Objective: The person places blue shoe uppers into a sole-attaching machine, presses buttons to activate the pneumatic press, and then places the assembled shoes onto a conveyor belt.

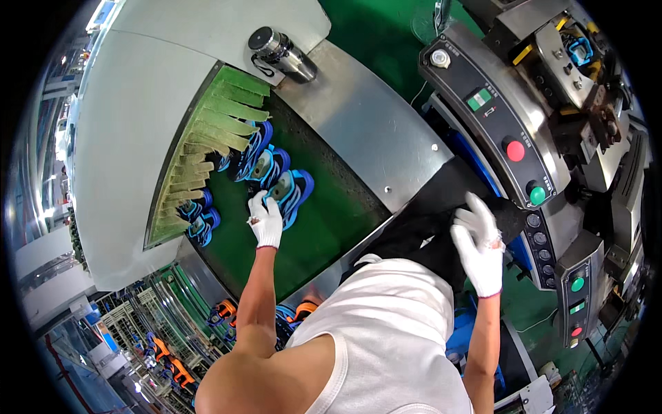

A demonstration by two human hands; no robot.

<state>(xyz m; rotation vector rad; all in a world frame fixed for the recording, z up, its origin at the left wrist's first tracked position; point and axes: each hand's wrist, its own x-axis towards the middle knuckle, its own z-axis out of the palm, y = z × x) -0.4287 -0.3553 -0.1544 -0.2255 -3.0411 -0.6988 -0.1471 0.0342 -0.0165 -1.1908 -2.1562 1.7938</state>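
Note:
My left hand (265,221), in a white knitted glove, is at the lower edge of a blue and black sports shoe (301,190) on a green conveyor belt (321,234). Its fingers are closed on the shoe's edge, and the fingertips are partly hidden. Just behind stands a second blue shoe (265,165), with another shoe (256,141) partly under green hanging strips (224,114). Two smaller-looking shoes (202,226) lie at the left by the strips. My right hand (479,248), also gloved, hovers over the right side with fingers apart and nothing in it.
A pale machine housing (138,138) surrounds the strip curtain. A steel flask (283,55) stands on the metal plate (365,103) beyond the belt. Control panels (493,117) with red and green buttons flank the right. Orange and blue shoes (172,362) sit on a rack at lower left.

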